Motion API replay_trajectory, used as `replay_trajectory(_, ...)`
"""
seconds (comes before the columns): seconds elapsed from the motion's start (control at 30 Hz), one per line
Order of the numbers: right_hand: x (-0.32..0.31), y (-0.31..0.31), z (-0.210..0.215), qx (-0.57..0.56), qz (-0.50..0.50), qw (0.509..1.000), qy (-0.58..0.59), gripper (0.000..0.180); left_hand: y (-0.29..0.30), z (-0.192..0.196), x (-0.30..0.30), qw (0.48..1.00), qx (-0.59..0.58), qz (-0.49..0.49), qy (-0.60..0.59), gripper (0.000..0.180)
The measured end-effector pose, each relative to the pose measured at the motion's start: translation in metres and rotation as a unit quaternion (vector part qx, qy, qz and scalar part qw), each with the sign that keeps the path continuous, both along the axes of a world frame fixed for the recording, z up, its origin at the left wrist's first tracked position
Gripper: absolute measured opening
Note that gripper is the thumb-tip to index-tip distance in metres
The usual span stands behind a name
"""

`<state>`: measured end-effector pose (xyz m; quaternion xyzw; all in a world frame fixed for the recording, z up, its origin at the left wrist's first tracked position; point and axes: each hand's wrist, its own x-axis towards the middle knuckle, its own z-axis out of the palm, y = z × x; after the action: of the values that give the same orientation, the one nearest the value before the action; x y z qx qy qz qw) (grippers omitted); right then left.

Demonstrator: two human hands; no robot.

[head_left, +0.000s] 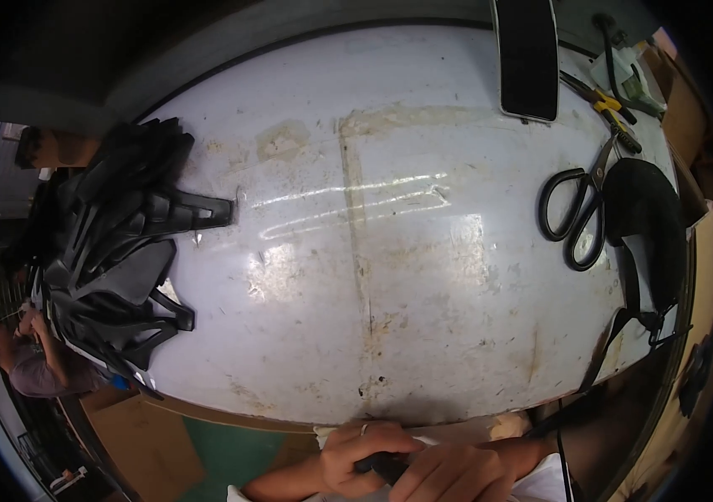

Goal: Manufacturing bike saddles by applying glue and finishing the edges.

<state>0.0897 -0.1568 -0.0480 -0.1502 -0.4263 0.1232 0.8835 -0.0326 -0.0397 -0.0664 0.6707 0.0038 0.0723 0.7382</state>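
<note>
At six o'clock, left hand (346, 448) grasps a black piece (387, 468); can't tell right hand's (457, 474) grip. I'd brace it tableside (423, 351), tbh.

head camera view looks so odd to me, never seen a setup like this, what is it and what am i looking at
There is no robot here: a person works with bare hands. The single picture comes from a wide fisheye camera on their head, looking down, so straight edges bend. At the bottom, the left hand and right hand hold a dark piece, mostly hidden by the fingers. On the pale table, black parts are heaped at the left; at the right are a phone, scissors, a yellow-and-black tool and a black strapped item. Another person shows at far left.
</note>
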Motion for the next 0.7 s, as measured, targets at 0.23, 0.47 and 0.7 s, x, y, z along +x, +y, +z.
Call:
replay_trajectory(0.23, 0.006, -0.048, 0.005, -0.075, 0.019, 0.992, -0.103, 0.017, 0.005, 0.007, -0.001, 0.995, -0.053, -0.05, 0.072, 0.033)
replay_trajectory(0.47, 0.023, -0.07, 0.027, -0.179, 0.042, 0.97, -0.159, 0.021, 0.0, -0.002, -0.004, 0.999, -0.035, -0.02, -0.002, 0.03)
replay_trajectory(0.7, 0.016, -0.088, 0.026, -0.328, -0.076, 0.932, -0.134, 0.013, -0.01, 0.017, 0.002, 0.997, 0.018, 0.005, 0.078, 0.02)
